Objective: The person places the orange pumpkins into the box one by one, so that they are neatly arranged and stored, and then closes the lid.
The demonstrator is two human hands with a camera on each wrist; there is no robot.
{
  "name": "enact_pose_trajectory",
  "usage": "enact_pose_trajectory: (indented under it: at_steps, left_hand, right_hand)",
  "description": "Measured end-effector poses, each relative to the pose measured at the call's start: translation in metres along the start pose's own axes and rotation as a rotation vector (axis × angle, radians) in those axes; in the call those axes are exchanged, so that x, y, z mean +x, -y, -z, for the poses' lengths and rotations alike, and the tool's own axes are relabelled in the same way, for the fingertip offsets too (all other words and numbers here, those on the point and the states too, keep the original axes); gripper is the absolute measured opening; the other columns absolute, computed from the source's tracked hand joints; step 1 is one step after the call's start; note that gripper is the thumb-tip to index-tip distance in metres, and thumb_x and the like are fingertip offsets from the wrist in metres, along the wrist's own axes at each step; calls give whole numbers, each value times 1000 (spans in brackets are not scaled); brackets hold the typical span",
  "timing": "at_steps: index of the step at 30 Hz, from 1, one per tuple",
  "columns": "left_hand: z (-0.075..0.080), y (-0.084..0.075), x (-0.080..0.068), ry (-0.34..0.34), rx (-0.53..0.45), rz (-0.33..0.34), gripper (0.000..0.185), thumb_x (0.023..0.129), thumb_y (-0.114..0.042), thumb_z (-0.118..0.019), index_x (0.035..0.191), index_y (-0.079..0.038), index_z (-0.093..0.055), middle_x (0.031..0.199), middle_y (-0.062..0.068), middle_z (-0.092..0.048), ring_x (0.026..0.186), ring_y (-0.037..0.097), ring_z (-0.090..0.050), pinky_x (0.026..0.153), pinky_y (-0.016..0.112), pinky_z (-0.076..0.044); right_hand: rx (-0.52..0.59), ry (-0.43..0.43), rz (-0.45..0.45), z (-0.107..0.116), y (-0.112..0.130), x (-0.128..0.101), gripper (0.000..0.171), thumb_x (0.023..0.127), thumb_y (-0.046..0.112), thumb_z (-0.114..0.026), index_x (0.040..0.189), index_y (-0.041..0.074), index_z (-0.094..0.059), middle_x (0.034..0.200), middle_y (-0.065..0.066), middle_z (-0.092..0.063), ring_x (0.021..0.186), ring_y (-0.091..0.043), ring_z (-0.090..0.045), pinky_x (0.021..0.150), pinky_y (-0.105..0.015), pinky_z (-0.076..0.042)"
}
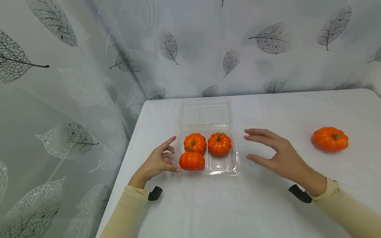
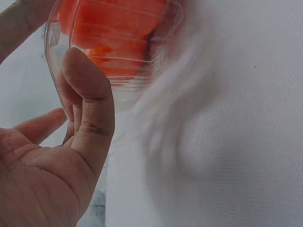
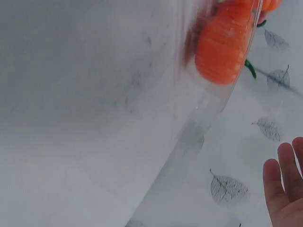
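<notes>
A clear plastic clamshell box (image 1: 224, 165) lies on the table with its lid (image 1: 205, 114) folded back. Three small orange pumpkins sit inside: one at back left (image 1: 194, 142), one at back right (image 1: 219, 144) and one at front left (image 1: 191, 161). My left hand (image 1: 156, 163) is at the box's left side, its thumb (image 2: 87, 90) against the clear wall and its other fingers loosely bent near the rim. To the right of the box, my right hand (image 1: 278, 153) hovers with spread fingers and holds nothing.
Another orange pumpkin (image 1: 330, 139) lies on the white tabletop (image 1: 238, 205) at the far right, beyond my right hand. A leaf-patterned curtain (image 1: 193, 66) hangs behind the table and along its left side.
</notes>
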State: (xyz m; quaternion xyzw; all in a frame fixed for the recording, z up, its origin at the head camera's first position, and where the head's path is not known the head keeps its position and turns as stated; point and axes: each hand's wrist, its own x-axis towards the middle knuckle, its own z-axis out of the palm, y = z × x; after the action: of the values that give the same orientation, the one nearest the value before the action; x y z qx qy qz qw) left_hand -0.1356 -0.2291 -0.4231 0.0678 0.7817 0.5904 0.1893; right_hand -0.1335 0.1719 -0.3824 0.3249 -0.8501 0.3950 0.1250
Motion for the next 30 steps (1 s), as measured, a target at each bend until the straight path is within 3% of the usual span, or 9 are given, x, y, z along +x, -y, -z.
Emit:
enact_pose_trajectory:
  at_steps: [5,7,8,13,15,18,20,26,30]
  left_hand:
    - [0,-1,0,6,-12,-4,111,55,-11,-89,145,-27,-27,108,19,-41,70,20,-50,58,27,-49]
    - [0,-1,0,7,-15,1,111,55,-11,-89,145,-27,-27,108,18,-41,71,20,-50,59,27,-50]
    - [0,-1,0,7,-15,2,111,55,-11,-89,145,-27,-26,109,18,-41,71,21,-50,59,28,-50]
    - [0,-1,0,3,-16,8,111,55,-10,-89,145,-28,-27,109,18,-41,71,21,-50,60,28,-50]
    - [0,-1,1,2,-17,8,111,55,-10,-89,145,-28,-27,108,18,-41,71,21,-50,59,27,-49]
    - [1,-1,1,-1,-9,4,110,55,-10,-89,145,-28,-27,107,17,-42,70,21,-50,58,26,-48]
    - [0,0,2,-3,-5,2,109,55,-11,-89,144,-28,-28,106,16,-43,70,21,-50,58,26,-47]
    - [0,0,2,-3,-4,-5,109,56,-11,-89,144,-27,-28,106,17,-42,70,21,-49,58,26,-48]
    - [0,-1,2,-2,-12,-5,108,55,-10,-89,144,-28,-29,105,15,-42,70,21,-49,58,26,-47]
  right_hand:
    - [-98,-95,21,30,-15,-9,72,55,11,-88,122,14,-61,128,-4,-52,117,-20,-46,94,-14,-32]
    - [-122,-111,-16,41,-22,-16,73,54,8,-88,122,14,-61,129,-3,-50,119,-18,-44,94,-13,-31]
    - [-122,-116,-49,47,-25,-19,74,54,7,-88,123,15,-60,130,-3,-50,121,-17,-42,97,-20,-33]
    - [-223,-149,-176,73,-43,-39,76,54,9,-88,125,18,-59,133,1,-47,123,-12,-39,97,-16,-27]
    - [-274,-166,-225,80,-51,-47,77,56,11,-88,126,16,-58,135,0,-46,125,-17,-38,101,-20,-25]
    - [-317,-176,-343,91,-62,-57,76,61,15,-86,130,16,-54,139,0,-40,129,-23,-32,107,-42,-20]
    - [-311,-175,-429,98,-69,-65,76,65,19,-84,133,14,-50,142,-3,-36,132,-28,-27,103,-57,-17]
    - [-392,-70,-650,112,-95,-82,92,71,41,-78,145,15,-29,150,-15,-16,135,-38,-10,89,-69,-21]
    - [-405,-34,-740,115,-107,-90,99,71,49,-74,147,13,-21,149,-21,-9,129,-47,-13,78,-71,-28]
